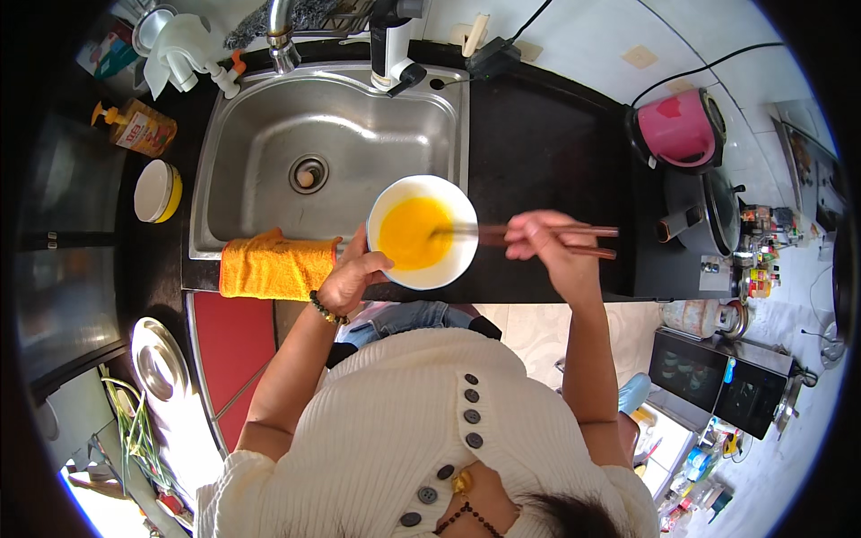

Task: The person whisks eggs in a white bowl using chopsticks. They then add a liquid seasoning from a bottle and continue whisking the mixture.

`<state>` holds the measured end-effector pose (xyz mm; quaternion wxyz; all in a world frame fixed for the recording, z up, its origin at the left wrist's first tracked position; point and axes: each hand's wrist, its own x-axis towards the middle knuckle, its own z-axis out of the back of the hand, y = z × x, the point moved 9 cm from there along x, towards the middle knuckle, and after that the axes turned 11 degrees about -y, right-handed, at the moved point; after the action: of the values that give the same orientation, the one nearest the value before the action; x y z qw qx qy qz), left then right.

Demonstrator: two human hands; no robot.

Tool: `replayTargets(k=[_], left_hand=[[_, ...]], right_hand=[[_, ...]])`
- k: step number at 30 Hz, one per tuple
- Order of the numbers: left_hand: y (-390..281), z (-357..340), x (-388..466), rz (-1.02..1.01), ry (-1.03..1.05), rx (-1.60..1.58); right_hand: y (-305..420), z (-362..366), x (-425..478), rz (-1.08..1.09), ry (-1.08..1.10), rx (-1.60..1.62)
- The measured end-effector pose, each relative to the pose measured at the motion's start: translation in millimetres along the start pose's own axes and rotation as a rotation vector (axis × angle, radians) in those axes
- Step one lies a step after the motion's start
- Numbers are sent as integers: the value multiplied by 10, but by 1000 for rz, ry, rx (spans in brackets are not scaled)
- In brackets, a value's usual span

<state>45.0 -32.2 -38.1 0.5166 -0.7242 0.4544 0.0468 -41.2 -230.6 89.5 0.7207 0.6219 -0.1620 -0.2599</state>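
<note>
A white bowl [464, 250] with a thin dark rim holds beaten egg [414, 232], bright yellow. Its left side is gripped by my left hand [355, 272], the thumb over the rim. My right hand [548, 245] is closed around a pair of brown chopsticks [592, 231], whose tips reach into the egg and look blurred. The bowl is at the near right edge of the stainless steel sink [269, 155]. An orange cloth [279, 265] hangs over the sink's front edge, beside my left wrist.
Left of the sink stand a pump bottle [144, 131] and a yellow-and-white bowl [157, 191]. A faucet [282, 40] rises behind it. On the right are a pink kettle [676, 128] and a lidded pot [699, 212]. Metal plates [160, 363] lie at the lower left.
</note>
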Motion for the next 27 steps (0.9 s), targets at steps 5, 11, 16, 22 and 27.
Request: replayTargets(k=[5,11,16,22,27], left_hand=[[-85,-64,-11,4,4,-6],[17,21,0,22,9,54],[-5,-4,-40,34,21,33],[-36,2,-51,22,-41,7],[-51,20,-66,14,-63,82]], right_hand=[[13,-400,-100,13,264,38],[77,-141,47,114,1,-5],[-58,-105,1,-6,52,6],[-9,-446,-134,-36,258,31],[9,-98,23,134,24,-24]])
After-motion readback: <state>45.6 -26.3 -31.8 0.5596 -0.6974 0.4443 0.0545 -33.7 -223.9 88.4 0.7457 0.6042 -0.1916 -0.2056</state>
